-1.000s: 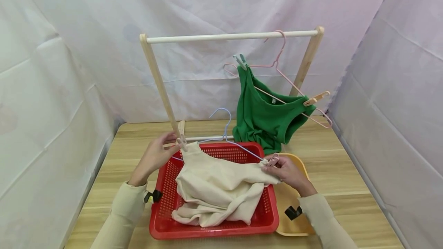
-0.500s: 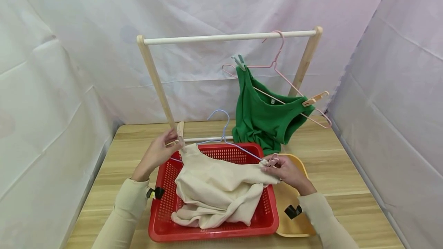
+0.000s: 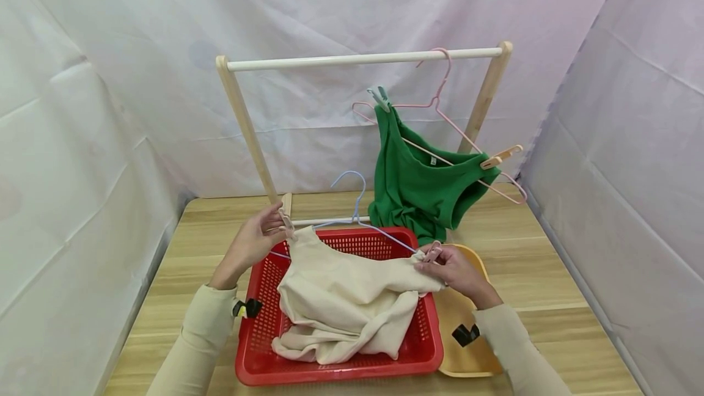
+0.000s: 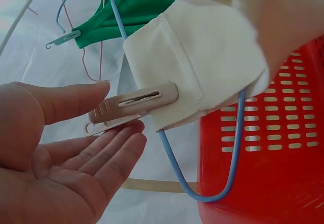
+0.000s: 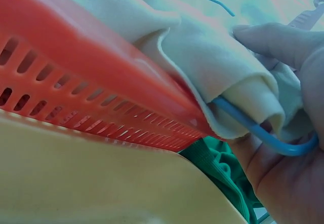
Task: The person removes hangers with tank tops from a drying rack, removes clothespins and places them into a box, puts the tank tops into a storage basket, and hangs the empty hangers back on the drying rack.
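A cream sleeveless top (image 3: 352,280) lies over a blue hanger (image 3: 357,200), its lower part bunched in the red basket (image 3: 335,374). A beige-pink clothespin (image 4: 136,102) clips the top's left shoulder to the hanger. Around the clothespin's handles lies my left hand (image 3: 254,240), its thumb and fingers extended and apart in the left wrist view. My right hand (image 3: 456,271) pinches the other shoulder, thumb over the cloth, with the hanger's end (image 5: 283,145) poking out of it. A second pink clothespin (image 3: 433,252) stands at that shoulder; its grip on the cloth is partly hidden.
A wooden rack with a white rail (image 3: 330,61) stands behind the basket. From it, a pink hanger (image 3: 440,87) carries a green sleeveless top (image 3: 412,170) with two clothespins. A yellow tray (image 3: 467,359) sits right of the basket. White sheets (image 3: 352,11) surround the table.
My left hand and the left clothespin have shifted slightly. The blue hanger's hook has dipped and risen again. My right hand stays on its shoulder of the cream top.
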A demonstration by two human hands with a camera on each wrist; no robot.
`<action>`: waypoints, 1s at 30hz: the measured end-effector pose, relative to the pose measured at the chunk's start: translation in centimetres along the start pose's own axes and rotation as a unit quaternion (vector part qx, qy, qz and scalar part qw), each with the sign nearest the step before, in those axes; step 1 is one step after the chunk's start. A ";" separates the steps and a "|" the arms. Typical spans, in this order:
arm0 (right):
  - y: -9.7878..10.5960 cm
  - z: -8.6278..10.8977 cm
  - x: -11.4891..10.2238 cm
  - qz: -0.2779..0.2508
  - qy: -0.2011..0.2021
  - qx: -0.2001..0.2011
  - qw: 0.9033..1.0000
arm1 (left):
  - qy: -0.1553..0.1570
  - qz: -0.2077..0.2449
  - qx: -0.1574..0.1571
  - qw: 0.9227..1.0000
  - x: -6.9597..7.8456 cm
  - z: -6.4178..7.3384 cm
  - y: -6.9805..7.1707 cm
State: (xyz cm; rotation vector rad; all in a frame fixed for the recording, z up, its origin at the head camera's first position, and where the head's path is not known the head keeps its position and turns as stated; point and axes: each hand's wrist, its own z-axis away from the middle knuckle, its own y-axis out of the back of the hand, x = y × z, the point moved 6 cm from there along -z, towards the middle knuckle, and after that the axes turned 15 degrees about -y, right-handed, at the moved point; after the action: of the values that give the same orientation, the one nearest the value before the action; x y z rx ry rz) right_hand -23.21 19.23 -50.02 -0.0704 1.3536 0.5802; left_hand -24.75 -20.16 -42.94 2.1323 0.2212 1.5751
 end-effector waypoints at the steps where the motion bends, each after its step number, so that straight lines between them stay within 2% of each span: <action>1: 0.0 0.0 0.0 0.001 -0.001 0.000 1.000 | -0.004 -0.001 0.002 1.000 0.1 0.0 0.0; 9: 0.1 -0.1 0.0 0.004 0.001 0.007 1.000 | -0.021 -0.007 0.010 1.000 0.3 0.0 -0.1; 15: 0.3 0.0 -0.1 0.008 0.011 0.014 1.000 | -0.022 -0.025 0.020 0.999 0.0 0.1 0.1; 21: 0.3 -0.1 -0.1 0.014 0.003 0.014 1.000 | -0.017 -0.072 0.037 0.997 -0.1 0.2 0.2; 30: 0.3 -0.3 0.0 0.017 -0.007 0.013 1.000 | -0.016 -0.080 0.059 0.995 0.0 0.4 0.4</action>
State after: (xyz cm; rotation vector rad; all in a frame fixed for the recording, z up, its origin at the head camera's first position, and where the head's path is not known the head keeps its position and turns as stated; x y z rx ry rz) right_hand -23.63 19.38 -50.05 -0.0223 1.3511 0.5910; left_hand -24.40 -20.59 -42.86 2.1671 0.4720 1.4671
